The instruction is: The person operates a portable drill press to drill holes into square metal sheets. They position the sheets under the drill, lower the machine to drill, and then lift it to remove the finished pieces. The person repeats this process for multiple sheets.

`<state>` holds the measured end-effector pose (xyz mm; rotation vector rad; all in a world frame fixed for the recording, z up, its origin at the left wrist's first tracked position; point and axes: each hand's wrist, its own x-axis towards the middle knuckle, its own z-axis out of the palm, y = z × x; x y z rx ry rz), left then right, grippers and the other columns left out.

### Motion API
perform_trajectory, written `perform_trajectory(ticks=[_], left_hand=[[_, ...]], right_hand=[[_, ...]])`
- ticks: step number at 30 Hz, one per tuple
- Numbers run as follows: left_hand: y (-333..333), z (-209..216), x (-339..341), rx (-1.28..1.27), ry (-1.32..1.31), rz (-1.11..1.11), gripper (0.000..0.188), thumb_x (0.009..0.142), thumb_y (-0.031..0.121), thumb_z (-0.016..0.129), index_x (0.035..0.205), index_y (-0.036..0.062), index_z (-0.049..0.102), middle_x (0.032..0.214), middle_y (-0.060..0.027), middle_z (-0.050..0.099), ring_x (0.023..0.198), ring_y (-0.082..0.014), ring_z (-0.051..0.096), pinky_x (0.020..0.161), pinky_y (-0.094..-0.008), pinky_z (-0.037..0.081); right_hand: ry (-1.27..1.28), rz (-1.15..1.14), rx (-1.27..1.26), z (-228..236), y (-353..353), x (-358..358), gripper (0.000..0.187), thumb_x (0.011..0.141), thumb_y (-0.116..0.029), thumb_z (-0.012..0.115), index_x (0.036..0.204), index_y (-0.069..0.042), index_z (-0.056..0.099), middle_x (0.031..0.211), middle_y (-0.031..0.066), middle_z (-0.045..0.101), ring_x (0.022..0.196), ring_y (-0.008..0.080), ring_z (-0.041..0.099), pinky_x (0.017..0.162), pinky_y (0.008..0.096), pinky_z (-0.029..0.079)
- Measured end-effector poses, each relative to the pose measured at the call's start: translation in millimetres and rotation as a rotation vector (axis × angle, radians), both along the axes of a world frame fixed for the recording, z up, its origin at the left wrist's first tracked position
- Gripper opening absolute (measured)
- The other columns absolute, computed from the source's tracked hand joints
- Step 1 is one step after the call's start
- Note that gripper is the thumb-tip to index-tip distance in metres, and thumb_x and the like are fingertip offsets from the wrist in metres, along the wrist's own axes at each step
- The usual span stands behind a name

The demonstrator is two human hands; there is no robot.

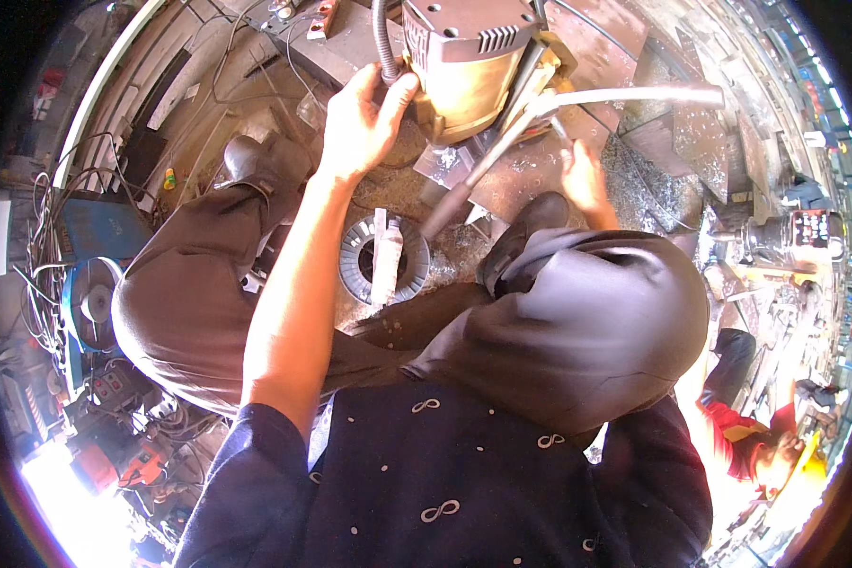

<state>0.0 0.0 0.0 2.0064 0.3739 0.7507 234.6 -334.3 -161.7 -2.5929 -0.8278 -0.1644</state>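
Observation:
A yellow and dark drilling machine (469,80) with a motor housing stands in front of me on metal plates. My left hand (364,128) is at its left side, thumb against the housing and fingers around the lower end of a grey corrugated hose (381,38). Long lever handles fan out from the machine's right side. One pale lever (639,97) points right; another with a dark grip (450,204) slants down toward me. Beyond my right knee, my right hand (585,182) has its fingers curled at the end of a shorter lever (559,131). The knee hides part of that forearm.
Between my legs lies a round grey spool (355,260) with a whitish wrapped piece (385,265) across it. Metal offcuts and shavings cover the ground at right. Cables and a blue machine (109,227) stand at left. Another person in red (729,435) is at the lower right.

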Motion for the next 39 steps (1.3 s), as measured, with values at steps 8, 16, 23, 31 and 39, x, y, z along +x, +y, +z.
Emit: perform_trajectory(ticks=[8, 16, 23, 31, 39], left_hand=[[-53, -1, -6, -0.025, -0.021, -0.049, 0.042, 0.101, 0.028, 0.074, 0.131, -0.0010, 0.067, 0.112, -0.0149, 0.076, 0.105, -0.0198, 0.072, 0.097, -0.0356, 0.055], [-38, 1, -13, 0.030, 0.023, 0.017, 0.045, 0.101, 0.031, 0.074, 0.131, -0.0019, 0.067, 0.107, -0.0154, 0.077, 0.098, -0.0184, 0.073, 0.091, -0.0347, 0.056], [-31, 1, -8, -0.017, 0.022, 0.000, 0.047, 0.101, 0.032, 0.074, 0.132, -0.0024, 0.066, 0.108, -0.0144, 0.076, 0.102, -0.0173, 0.071, 0.095, -0.0340, 0.055], [-44, -9, -14, 0.104, -0.095, 0.079, 0.038, 0.093, 0.030, 0.080, 0.114, -0.0008, 0.070, 0.097, -0.0176, 0.074, 0.089, -0.0279, 0.074, 0.084, -0.0381, 0.057], [-31, -7, -14, 0.038, -0.030, -0.005, 0.043, 0.099, 0.024, 0.077, 0.130, -0.0038, 0.067, 0.106, -0.0106, 0.076, 0.093, -0.0135, 0.070, 0.088, -0.0306, 0.057]], right_hand=[[-0.269, 0.099, -0.216, 84, -80, 125, 0.040, 0.101, -0.021, 0.062, 0.138, -0.007, 0.059, 0.133, 0.0223, 0.066, 0.126, 0.0466, 0.060, 0.109, 0.0547, 0.049], [-0.405, 0.135, -0.286, 103, -33, 102, 0.035, 0.100, -0.008, 0.054, 0.134, -0.010, 0.060, 0.148, 0.0235, 0.055, 0.144, 0.0588, 0.039, 0.120, 0.0582, 0.039], [-0.382, 0.064, -0.300, 118, -32, 80, 0.040, 0.101, -0.015, 0.057, 0.141, -0.010, 0.059, 0.154, 0.0223, 0.053, 0.147, 0.0572, 0.037, 0.119, 0.0571, 0.042], [-0.204, 0.204, -0.242, 122, 4, 77, 0.049, 0.096, -0.021, 0.065, 0.143, -0.009, 0.056, 0.152, 0.0232, 0.051, 0.144, 0.0534, 0.040, 0.116, 0.0558, 0.044], [-0.192, 0.190, -0.203, 122, -3, 71, 0.061, 0.090, -0.027, 0.072, 0.145, -0.008, 0.053, 0.150, 0.0240, 0.050, 0.141, 0.0496, 0.044, 0.113, 0.0546, 0.045]])
